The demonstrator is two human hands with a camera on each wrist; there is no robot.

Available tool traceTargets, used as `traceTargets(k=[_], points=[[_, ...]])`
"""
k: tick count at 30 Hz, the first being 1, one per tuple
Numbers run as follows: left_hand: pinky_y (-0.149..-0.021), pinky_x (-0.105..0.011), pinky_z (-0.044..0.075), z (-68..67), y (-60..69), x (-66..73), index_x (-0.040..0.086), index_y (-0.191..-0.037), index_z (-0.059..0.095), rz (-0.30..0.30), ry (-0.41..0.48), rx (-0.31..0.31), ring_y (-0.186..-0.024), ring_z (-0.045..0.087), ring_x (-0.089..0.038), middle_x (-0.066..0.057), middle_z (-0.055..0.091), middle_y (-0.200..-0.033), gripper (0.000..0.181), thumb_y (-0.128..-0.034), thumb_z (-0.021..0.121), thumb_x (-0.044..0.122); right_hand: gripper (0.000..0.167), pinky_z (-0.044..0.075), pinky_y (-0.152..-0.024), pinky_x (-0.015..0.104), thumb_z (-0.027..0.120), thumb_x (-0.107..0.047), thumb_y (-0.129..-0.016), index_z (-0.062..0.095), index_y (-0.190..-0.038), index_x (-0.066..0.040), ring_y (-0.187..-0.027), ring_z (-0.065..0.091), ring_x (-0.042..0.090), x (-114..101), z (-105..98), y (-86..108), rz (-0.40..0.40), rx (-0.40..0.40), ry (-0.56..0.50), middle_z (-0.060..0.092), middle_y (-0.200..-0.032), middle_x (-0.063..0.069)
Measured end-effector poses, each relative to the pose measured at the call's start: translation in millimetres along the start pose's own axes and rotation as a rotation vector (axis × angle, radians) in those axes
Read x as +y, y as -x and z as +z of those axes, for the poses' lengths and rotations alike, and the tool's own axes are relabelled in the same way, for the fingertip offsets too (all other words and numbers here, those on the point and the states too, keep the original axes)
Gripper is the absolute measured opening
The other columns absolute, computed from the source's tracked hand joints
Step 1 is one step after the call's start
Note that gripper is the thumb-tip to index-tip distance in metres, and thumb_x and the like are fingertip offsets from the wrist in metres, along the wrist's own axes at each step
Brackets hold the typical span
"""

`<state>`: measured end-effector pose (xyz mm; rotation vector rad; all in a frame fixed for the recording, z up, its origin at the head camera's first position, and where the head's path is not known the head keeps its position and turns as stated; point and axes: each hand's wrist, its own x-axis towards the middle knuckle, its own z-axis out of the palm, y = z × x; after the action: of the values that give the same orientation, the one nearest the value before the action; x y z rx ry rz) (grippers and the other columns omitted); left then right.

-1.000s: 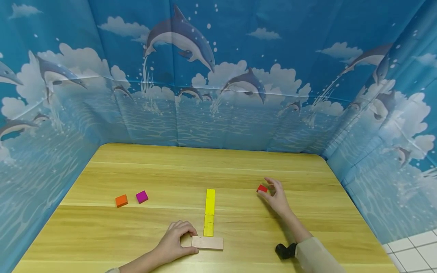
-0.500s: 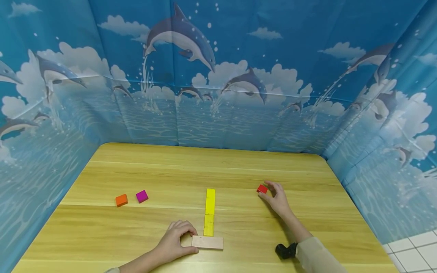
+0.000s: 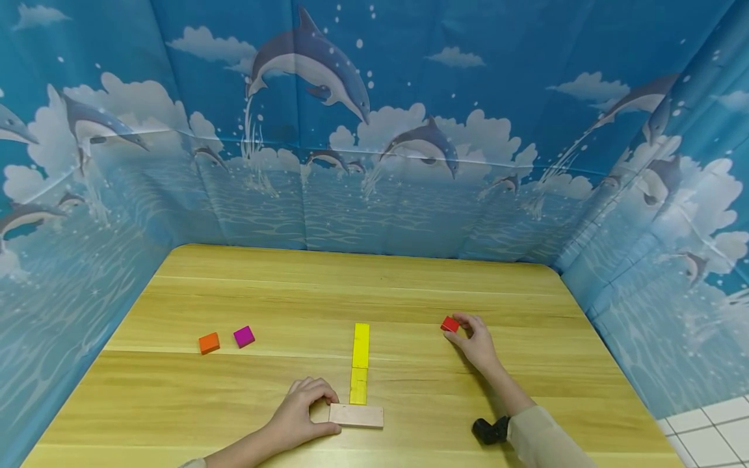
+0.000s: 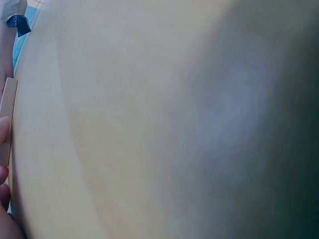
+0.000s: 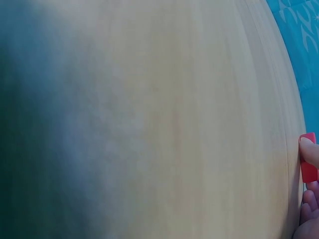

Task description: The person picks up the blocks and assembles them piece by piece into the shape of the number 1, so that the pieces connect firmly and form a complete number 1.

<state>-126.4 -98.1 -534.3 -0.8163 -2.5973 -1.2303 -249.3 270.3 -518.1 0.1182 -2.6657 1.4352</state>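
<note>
A plain wooden block lies crosswise below two yellow blocks that form a line. My left hand grips the left end of the plain block between thumb and fingers; the left wrist view shows the same block at its left edge. On the right, my right hand pinches a small red block between thumb and fingers. In the right wrist view the thumb lies against the red block.
An orange block and a magenta block lie on the left of the wooden table. A black object is at the right sleeve. A blue dolphin-print curtain surrounds the table's far and side edges.
The fingers of my right hand have come down slightly and closed in on the red block. My left hand and the plain block have not visibly moved.
</note>
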Motion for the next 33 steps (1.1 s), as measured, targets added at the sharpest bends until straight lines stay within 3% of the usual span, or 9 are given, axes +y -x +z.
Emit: traceTargets(k=[25,33], points=[[-0.078,-0.028,0.03,-2.4,-0.3,-0.7,0.03,-0.088,0.058,0.01,0.009,0.003,-0.08,0.043,0.001,0.024,0.052,-0.085,0.033,-0.0653,0.078,0.041,0.039,0.041,-0.09,0.044,0.071,-0.009,-0.079,0.057,-0.113,0.004,-0.097,0.049,0.028,-3,1,-0.1,-0.002,0.036,0.056,0.051,-0.106,0.018],[-0.078,-0.028,0.031,-2.3,-0.6,0.2,0.029,-0.088,0.058,0.02,-0.002,0.009,-0.081,0.044,0.001,0.024,0.051,-0.085,0.033,-0.0648,0.079,0.041,0.039,0.044,-0.087,0.043,0.07,-0.012,-0.08,0.057,-0.114,0.003,-0.101,0.053,0.031,-14,3,-8.7,-0.011,0.042,0.043,0.053,-0.108,0.019]])
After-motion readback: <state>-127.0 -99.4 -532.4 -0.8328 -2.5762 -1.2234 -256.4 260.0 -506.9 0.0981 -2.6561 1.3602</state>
